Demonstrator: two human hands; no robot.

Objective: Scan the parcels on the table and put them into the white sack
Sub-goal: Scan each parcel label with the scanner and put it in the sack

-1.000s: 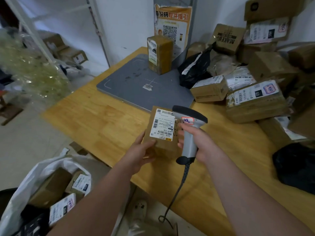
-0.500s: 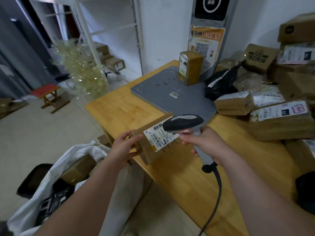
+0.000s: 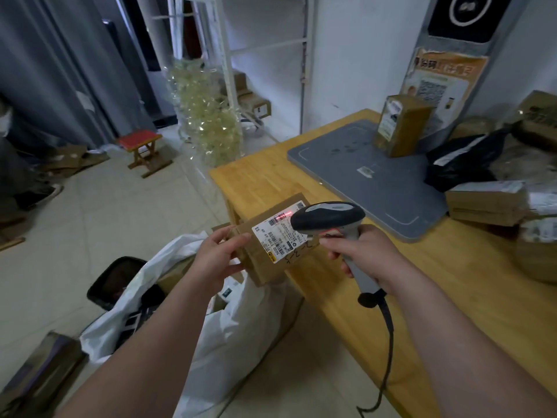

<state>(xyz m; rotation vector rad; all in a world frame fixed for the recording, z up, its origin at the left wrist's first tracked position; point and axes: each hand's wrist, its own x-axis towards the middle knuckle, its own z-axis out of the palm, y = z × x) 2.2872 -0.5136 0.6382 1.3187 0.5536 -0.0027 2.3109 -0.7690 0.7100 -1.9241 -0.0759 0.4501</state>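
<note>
My left hand (image 3: pixel 218 257) grips a small brown cardboard parcel (image 3: pixel 271 254) by its left end, holding it at the table's near corner above the white sack (image 3: pixel 229 324). Its white label faces up, and a red scan line lies across the barcode. My right hand (image 3: pixel 361 251) holds a grey handheld scanner (image 3: pixel 328 220), its head just over the label's right side. The sack stands open on the floor below, with several parcels inside. More parcels (image 3: pixel 488 200) are piled at the table's right.
A grey scanning pad (image 3: pixel 361 176) lies on the wooden table (image 3: pixel 452 282), with an upright brown box (image 3: pixel 402 125) on it and a black bag (image 3: pixel 464 158) beside. A black bin (image 3: pixel 117 279) sits behind the sack. A red stool (image 3: pixel 143 146) and shelving stand farther left.
My left hand has carried the parcel left off the tabletop to the corner above the sack, turning its label. The scanner followed, and a red scan line now shows on the barcode.
</note>
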